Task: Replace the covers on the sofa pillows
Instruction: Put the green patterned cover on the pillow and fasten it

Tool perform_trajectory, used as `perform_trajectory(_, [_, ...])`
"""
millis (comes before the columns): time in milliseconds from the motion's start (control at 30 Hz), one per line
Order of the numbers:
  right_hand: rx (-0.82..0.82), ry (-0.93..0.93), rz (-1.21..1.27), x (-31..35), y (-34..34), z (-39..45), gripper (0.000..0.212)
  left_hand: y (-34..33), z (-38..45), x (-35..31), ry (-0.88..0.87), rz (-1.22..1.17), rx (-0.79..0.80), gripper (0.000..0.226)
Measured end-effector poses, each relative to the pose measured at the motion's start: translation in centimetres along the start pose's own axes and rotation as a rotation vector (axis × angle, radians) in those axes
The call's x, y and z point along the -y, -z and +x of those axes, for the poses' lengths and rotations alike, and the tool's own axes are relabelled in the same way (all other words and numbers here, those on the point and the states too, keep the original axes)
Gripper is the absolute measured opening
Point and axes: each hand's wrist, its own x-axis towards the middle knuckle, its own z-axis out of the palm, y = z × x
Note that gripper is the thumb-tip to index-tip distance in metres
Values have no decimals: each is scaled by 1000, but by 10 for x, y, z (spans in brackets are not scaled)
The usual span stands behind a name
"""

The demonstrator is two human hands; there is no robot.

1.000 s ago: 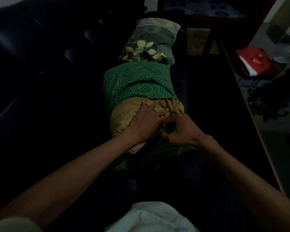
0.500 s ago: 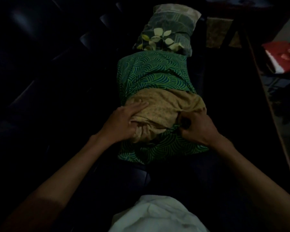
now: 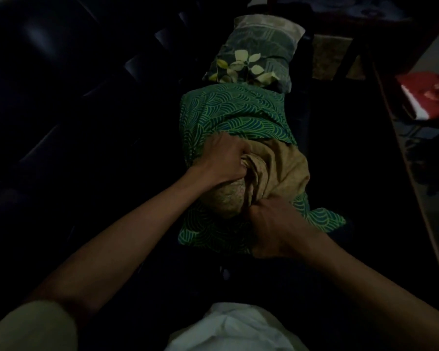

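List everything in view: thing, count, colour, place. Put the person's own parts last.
sofa: one, black, under and left of everything
cover: one, green with wave pattern, mid-sofa, half over the tan pillow
tan pillow: one, sticking out of the cover's near end
leaf pillow: one, grey-green with pale leaves, beyond the cover
red thing: one, red and white, far right; too dim to name
white cloth: one, bottom centre
left hand: grip on bunched tan pillow fabric
right hand: grip at the pillow's near end, on the cover
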Motion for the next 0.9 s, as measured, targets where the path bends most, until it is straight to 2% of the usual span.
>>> perform_trajectory(200, [126, 38, 55, 39, -17, 10, 54, -9, 7, -10, 77, -121, -9, 37])
perform_trajectory(300, [158, -115, 306, 40, -15, 21, 44, -8, -6, 0, 139, -297, -14, 29])
perform_trajectory(333, [154, -147, 381, 35, -16, 23, 44, -6, -11, 8, 155, -380, 30, 33])
perform_trajectory(433, [103, -173, 464, 25, -19, 27, 73, 10, -31, 33, 81, -783, 344, 47])
perform_trajectory(500, [68, -148, 470, 24, -25, 26, 79, 17, -47, 50, -2, -905, 447, 53])
perform_trajectory(567, [34, -118, 473, 24, -27, 23, 76, 11, -60, 64, -49, -816, 387, 60])
perform_trajectory(633, [-43, -106, 477, 31, -20, 20, 71, -3, -65, 67, -33, -765, 253, 60])
perform_trajectory(733, [-187, -95, 520, 44, -1, 18, 51, -22, -54, 61, 26, -700, 87, 54])
perform_trajectory(800, [-259, -105, 581, 48, 12, 17, 38, -27, -45, 55, 79, -624, 113, 50])
perform_trajectory(900, [-327, -112, 667, 42, 26, 14, 44, -18, -34, 55, 4, -530, 323, 32])
